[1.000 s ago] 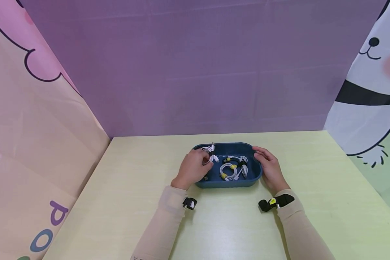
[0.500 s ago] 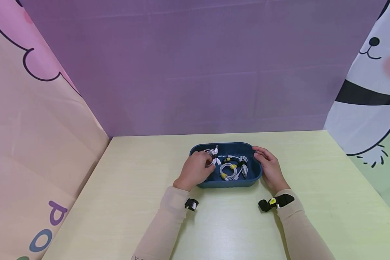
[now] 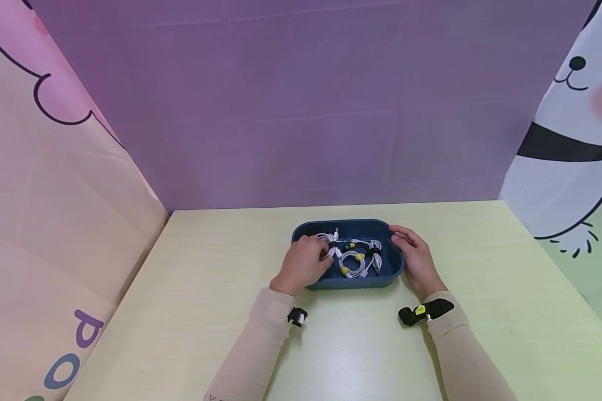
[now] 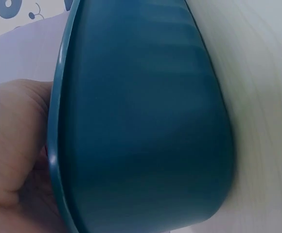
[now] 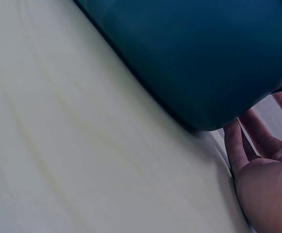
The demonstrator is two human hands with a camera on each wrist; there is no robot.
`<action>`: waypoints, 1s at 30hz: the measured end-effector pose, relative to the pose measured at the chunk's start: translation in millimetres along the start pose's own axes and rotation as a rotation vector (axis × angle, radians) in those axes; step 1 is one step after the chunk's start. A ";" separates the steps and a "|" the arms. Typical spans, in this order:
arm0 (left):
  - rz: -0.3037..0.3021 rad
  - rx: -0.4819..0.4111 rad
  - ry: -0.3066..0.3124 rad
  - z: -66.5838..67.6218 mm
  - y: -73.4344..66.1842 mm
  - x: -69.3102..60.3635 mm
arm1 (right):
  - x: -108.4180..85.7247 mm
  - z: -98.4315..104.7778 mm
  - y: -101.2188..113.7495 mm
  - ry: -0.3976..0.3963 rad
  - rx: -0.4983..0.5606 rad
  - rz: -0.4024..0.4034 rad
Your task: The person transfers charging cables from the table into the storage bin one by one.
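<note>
My left hand (image 3: 302,266) reaches over the near left side of a dark blue bin (image 3: 348,283). Its thumb and fingers hold a coiled white cable (image 3: 333,239) with a black tie, inside the bin's left part; the fingertips are partly hidden. Beside it lie a white coiled cable with yellow ties (image 3: 352,264) and a white cable bundle with a black tie (image 3: 376,257). My right hand (image 3: 417,259) rests against the bin's right end, fingers extended along its wall and rim. In the left wrist view the bin wall (image 4: 146,121) hides the fingertips.
The bin stands on a pale wooden table (image 3: 221,278) near its back edge. A purple cloth wall (image 3: 301,106) rises behind it, with printed cloth at the left (image 3: 55,195) and right (image 3: 577,139). Each wrist wears a small black camera.
My left hand has moved slightly right and lower with the white cable, deeper into the bin. The bin's left rim shows more. My right hand has stayed in place.
</note>
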State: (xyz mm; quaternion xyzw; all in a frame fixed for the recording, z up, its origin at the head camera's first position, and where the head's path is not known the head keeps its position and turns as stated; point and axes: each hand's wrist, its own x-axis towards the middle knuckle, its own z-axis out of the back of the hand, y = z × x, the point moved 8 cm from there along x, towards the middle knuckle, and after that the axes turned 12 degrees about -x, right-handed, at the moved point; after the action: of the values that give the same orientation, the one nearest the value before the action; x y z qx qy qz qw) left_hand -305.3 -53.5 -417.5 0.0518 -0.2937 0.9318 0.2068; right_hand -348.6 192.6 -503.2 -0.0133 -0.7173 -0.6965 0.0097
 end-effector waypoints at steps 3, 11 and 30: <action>0.010 0.016 0.008 -1.0 1.0 -0.3 | -0.1 0.1 -0.5 0.003 -0.004 0.000; 0.028 0.042 0.029 -3.8 2.2 -0.4 | 0.3 0.2 -0.1 0.006 -0.013 0.009; 0.043 0.103 0.044 -9.2 1.9 -1.6 | -0.3 -0.7 2.7 -0.004 -0.036 0.000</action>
State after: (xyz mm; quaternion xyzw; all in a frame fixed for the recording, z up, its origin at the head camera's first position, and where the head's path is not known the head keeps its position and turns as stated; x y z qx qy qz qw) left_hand -304.3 -50.2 -426.3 0.0356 -0.2420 0.9508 0.1900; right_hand -348.2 192.0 -500.6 -0.0148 -0.7048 -0.7092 0.0082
